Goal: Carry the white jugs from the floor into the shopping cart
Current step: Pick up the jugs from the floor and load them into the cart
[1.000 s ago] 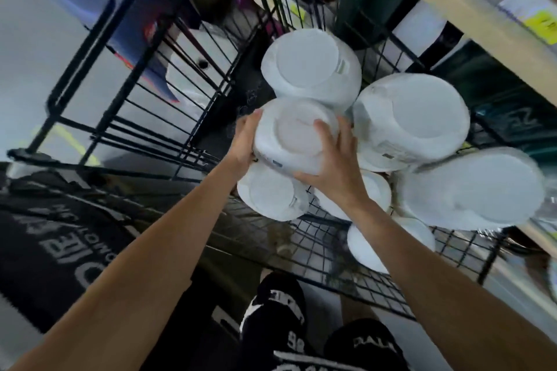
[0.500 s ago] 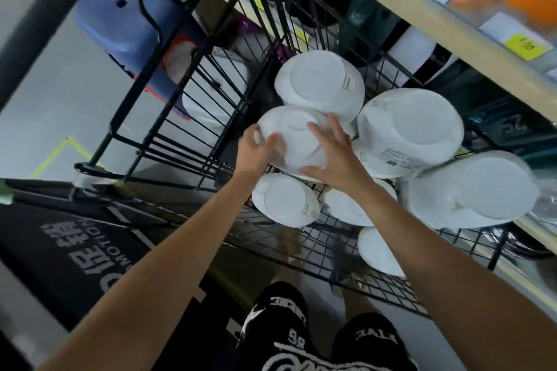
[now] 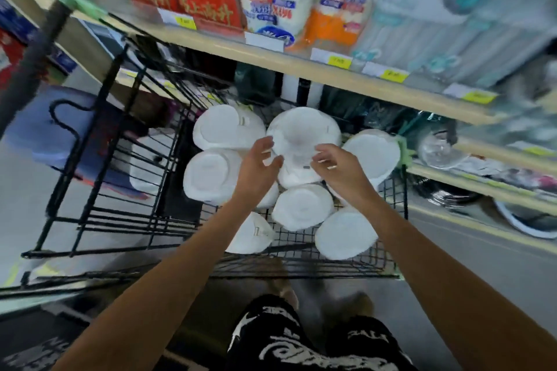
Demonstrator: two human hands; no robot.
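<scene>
Several white jugs lie piled in the black wire shopping cart (image 3: 301,268), their round bottoms facing me. My left hand (image 3: 257,167) and my right hand (image 3: 339,170) hover over the middle of the pile with loosely spread fingers. Between them lies one white jug (image 3: 297,173), and their fingertips reach the edge of a larger jug (image 3: 304,131) behind it. Neither hand grips anything. One more white jug (image 3: 147,159) stands outside the cart on the floor at the left, seen through the wires.
A store shelf (image 3: 346,77) with packaged goods and price tags runs above and right of the cart. A blue plastic stool (image 3: 39,129) stands on the floor at the left. My legs in patterned black shorts (image 3: 301,337) are below.
Both hands held a white jug and set it down into the pile; now the fingers have come off it. The view has tilted up toward the shelf.
</scene>
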